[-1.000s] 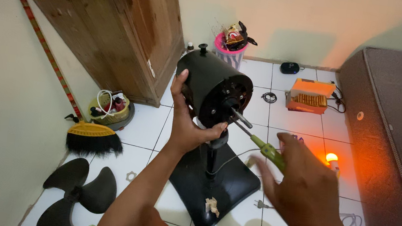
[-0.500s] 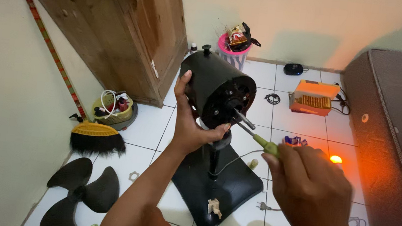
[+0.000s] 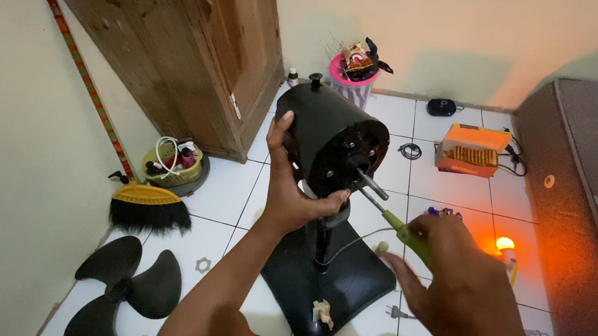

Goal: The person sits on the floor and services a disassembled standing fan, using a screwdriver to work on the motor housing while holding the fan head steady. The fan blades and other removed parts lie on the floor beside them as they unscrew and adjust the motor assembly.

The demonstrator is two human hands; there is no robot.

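Screwdriver tip vanishes at fan motor; right hand blurred.

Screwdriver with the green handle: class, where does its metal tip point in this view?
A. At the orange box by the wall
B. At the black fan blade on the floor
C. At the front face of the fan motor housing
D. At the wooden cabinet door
C: the right hand holds the screwdriver with its tip at the front of the fan motor housing, which the left hand grips.

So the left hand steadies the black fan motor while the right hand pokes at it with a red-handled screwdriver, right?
Nearly. The head view shows the screwdriver in the right hand has a green handle, not red. The left hand does steady the black fan motor.
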